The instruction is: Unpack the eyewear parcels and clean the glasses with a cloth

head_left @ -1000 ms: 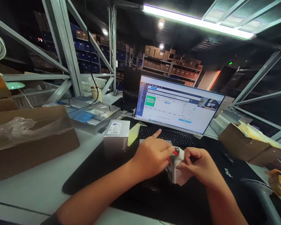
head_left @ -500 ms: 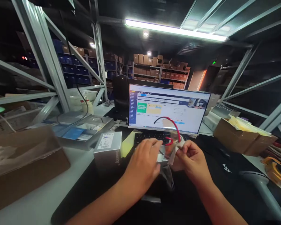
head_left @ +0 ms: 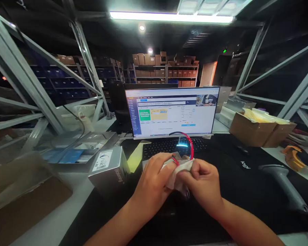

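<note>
White, soft, creased sheeting [head_left: 183, 167], cloth or paper cannot be told, lies bunched between both hands in front of the monitor [head_left: 174, 111] in the head view. From it rises a smooth, slender band [head_left: 191, 146], red below and black toward its tip, hooked across the monitor's lower edge. Right hand [head_left: 205, 180]: thumb and forefinger pinch the sheeting beside the band's base. Left hand [head_left: 154, 175]: fingers bent and close together against the sheeting and a short red length [head_left: 175, 161]; the thumb's position cannot be told. Front-left of the monitor stands a silver-grey, square-edged box [head_left: 109, 174] with a white printed label [head_left: 102, 160] on top. Left of the monitor, a shallow grey tray [head_left: 114, 138] contains flat blue packets [head_left: 70, 156]. Well in front of the monitor's far left, a brown cardboard carton [head_left: 41, 200] bears crinkled, translucent film [head_left: 30, 171], blurred. Right of the monitor, an open carton [head_left: 254, 134] holds pale yellow sheets [head_left: 261, 116].
</note>
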Available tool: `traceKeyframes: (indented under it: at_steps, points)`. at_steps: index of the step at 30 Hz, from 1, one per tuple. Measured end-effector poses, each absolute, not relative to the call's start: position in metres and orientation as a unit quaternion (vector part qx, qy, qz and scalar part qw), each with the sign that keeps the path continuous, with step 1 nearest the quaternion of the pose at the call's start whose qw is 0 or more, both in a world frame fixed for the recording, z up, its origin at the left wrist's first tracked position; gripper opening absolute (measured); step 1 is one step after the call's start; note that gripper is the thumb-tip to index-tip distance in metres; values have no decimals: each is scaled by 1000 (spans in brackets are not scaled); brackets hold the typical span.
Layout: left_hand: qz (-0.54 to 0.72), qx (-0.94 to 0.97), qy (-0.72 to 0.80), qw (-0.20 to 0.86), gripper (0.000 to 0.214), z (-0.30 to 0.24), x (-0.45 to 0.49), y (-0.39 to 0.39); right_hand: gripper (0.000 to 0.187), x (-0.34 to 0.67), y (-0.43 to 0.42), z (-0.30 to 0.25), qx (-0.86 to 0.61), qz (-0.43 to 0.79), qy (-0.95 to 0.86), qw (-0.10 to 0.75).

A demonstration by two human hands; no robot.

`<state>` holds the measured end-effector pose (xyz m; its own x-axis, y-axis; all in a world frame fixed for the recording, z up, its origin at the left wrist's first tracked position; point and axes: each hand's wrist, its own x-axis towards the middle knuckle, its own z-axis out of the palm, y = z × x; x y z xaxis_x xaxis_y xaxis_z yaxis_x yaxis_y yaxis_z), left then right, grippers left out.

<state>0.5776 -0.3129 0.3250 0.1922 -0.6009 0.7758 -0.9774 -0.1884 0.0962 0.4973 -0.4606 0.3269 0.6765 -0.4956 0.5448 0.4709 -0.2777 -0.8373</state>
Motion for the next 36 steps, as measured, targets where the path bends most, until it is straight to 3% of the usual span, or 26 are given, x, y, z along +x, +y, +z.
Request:
traceKeyframes:
  at_steps: [3, 7, 11, 18, 24, 31, 36]
  points:
    - [317, 707, -571, 272, 32, 324, 579, -313, 54, 500, -471, 335, -616, -340, 34, 709]
    - [332, 690, -594, 246, 44, 318, 585, -316, 62, 507, -488, 341, -534, -324, 57, 779]
    - [325, 680, -610, 244, 44, 316, 592, -322, 67, 514, -506, 349, -451, -277, 97, 843]
    - [401, 682, -542, 284, 17, 305, 590, -330, 66, 523, -481, 332, -434, -267, 58, 858]
    - [468, 682, -500, 258, 10, 303, 592, -323, 55, 521, -437, 303, -563, -359, 83, 740]
    - [452, 635, -557, 286, 17, 311, 586, -324, 70, 517, -474, 337, -417, -228, 50, 879]
    - [445, 600, -613, 256, 11, 302, 580, -327, 66, 521, -506, 352, -382, -251, 102, 884]
